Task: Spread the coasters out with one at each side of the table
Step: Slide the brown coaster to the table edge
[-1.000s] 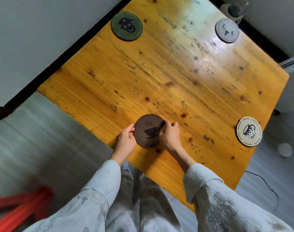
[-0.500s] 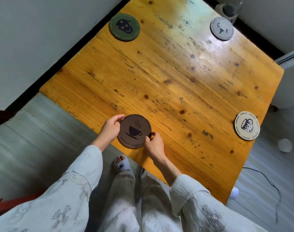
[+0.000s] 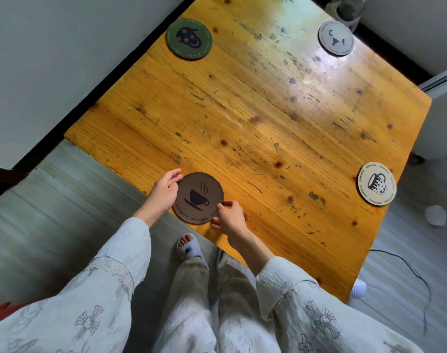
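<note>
Wooden table (image 3: 255,110), worn and scratched, seen from above. Brown coaster (image 3: 197,197) with steaming-cup print flat at near edge. Left hand (image 3: 163,193) curled loosely against its left rim, fingers partly bent, touching the edge rather than lifting. Right hand (image 3: 230,219) at lower right rim, thumb and forefinger pinched at the edge; actual grip hard to confirm from this angle. Green coaster (image 3: 189,38) near left edge, far end. Grey coaster (image 3: 336,38) near far edge, in glare. Cream coaster (image 3: 376,184) with mug print close to right edge. All four well apart.
</note>
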### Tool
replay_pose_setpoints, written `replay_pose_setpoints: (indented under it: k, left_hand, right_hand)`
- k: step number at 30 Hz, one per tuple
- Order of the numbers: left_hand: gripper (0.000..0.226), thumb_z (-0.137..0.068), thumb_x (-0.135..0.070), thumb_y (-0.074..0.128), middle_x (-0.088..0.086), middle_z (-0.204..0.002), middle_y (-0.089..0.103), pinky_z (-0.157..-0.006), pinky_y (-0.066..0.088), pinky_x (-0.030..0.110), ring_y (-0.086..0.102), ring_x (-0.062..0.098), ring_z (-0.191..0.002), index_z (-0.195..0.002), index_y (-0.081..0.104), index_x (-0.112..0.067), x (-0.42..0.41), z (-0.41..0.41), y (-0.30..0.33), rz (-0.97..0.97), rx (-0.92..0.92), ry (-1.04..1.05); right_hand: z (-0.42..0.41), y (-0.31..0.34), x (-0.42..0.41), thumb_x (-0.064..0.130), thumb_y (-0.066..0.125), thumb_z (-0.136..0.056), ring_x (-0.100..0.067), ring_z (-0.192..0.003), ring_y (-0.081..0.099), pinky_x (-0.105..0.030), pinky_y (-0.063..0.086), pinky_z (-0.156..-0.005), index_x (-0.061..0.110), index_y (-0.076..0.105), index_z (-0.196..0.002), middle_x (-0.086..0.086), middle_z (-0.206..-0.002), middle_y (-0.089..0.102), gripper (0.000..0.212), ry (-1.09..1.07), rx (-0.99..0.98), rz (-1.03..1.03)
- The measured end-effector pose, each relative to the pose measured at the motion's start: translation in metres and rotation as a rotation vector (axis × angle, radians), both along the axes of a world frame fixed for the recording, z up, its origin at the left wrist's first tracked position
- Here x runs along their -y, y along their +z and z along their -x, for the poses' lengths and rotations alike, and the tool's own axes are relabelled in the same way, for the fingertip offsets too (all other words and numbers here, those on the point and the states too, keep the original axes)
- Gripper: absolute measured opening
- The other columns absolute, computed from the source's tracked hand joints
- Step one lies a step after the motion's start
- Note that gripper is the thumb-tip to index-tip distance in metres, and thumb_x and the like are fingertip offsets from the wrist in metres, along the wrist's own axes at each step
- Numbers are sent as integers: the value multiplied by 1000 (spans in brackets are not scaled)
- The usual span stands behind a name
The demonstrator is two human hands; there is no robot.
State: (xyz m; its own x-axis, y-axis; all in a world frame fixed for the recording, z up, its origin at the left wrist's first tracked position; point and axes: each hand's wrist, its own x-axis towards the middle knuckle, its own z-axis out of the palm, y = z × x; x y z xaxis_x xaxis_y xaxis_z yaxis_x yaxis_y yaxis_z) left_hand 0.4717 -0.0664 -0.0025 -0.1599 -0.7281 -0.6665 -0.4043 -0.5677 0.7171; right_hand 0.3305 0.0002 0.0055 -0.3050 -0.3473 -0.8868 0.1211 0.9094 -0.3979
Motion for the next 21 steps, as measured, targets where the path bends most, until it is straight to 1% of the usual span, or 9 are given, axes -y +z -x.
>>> replay_pose_setpoints:
  k: [1, 3, 8, 10, 12, 14, 16, 18, 21]
  left_hand:
    - [43, -94, -8, 27, 4, -144, 40, -98, 33, 28, 39, 16, -125, -135, 33, -20, 0, -1, 0, 1, -3, 5]
    - [44, -94, -8, 28, 3, -144, 40, -97, 33, 28, 39, 13, -122, -135, 32, -20, 0, -2, -1, 2, -10, 10]
    - [44, -93, -7, 28, 3, -144, 39, -96, 34, 26, 39, 9, -117, -136, 32, -20, -1, -5, -2, 9, -15, -2]
    - [45, -93, -6, 28, 3, -143, 40, -96, 33, 25, 37, 8, -117, -135, 33, -20, -2, -5, -2, 23, -6, -18]
    - [46, -92, -4, 29, 3, -143, 40, -98, 31, 26, 37, 9, -121, -134, 34, -21, -2, -5, -3, 41, 15, -42]
    - [46, -91, -5, 33, 3, -142, 41, -103, 30, 29, 37, 14, -126, -134, 35, -22, -3, -5, -4, 63, 62, -89]
    - [45, -90, -9, 37, 4, -139, 43, -109, 31, 39, 35, 20, -129, -133, 35, -24, -2, -4, -5, 124, 162, -185]
    - [44, -89, -14, 40, 6, -137, 44, -108, 31, 44, 33, 23, -129, -132, 36, -24, -1, 0, -4, 228, 262, -295]
    - [48, -88, -21, 44, 5, -143, 37, -108, 27, 47, 25, 22, -133, -134, 32, -24, 5, 9, -7, 359, 421, -474]
  right_hand:
    - [-1, 0, 1, 19, 40, -96, -27, -107, 60, -33, 57, -76, 11, 43, -122, -14, -121, 57, 27, -6, 4, -3]
    - [-1, 2, 2, 19, 40, -97, -26, -105, 59, -31, 56, -74, 12, 42, -121, -15, -122, 57, 26, -6, 5, -4]
    - [-1, 2, 3, 18, 40, -97, -24, -102, 58, -32, 55, -79, 11, 41, -124, -14, -122, 57, 28, -5, 8, 0]
    - [-1, 2, 3, 18, 40, -97, -23, -99, 58, -32, 55, -78, 11, 42, -124, -13, -118, 58, 27, -4, 9, 3]
    - [1, 2, 3, 18, 39, -97, -22, -95, 58, -33, 55, -76, 10, 43, -121, -12, -110, 58, 26, 1, 4, 5]
    - [3, 1, 3, 18, 40, -96, -21, -90, 59, -35, 56, -78, 10, 45, -118, -10, -102, 59, 24, 19, -1, 1]
    - [7, 2, 5, 19, 40, -95, -23, -89, 61, -36, 56, -80, 9, 47, -118, -10, -102, 61, 26, 68, -22, -3]
    - [13, 0, 8, 21, 41, -95, -26, -96, 62, -38, 54, -83, 8, 50, -118, -13, -110, 63, 28, 156, -96, 21]
    - [29, -3, 13, 23, 44, -94, -25, -103, 58, -39, 50, -90, 7, 52, -120, -13, -121, 60, 31, 358, -346, 134]
